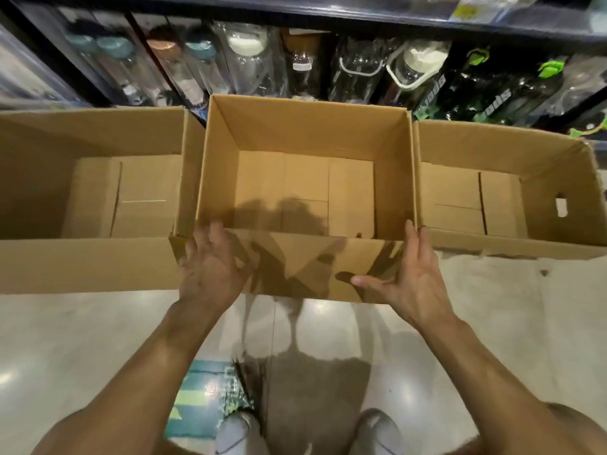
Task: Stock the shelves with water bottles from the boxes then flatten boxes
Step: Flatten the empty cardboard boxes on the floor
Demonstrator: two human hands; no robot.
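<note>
Three open cardboard boxes stand in a row on the floor before the shelf, all with bare bottoms. The middle box point(305, 133) sits nearest me. My left hand point(210, 267) lies with spread fingers against its near left corner. My right hand point(410, 277) touches the near right corner with straight fingers, thumb stretched across the front wall. The left box point(82, 267) and the right box point(542, 165) flank it. Water bottles point(249, 64) stand packed along the shelf behind the boxes.
A dark shelf board point(361, 11) runs above the bottles. Black bottles with green caps point(512, 93) fill the shelf's right part. My shoes point(236, 431) stand on the pale tiled floor, beside a blue-green floor sticker point(200, 399).
</note>
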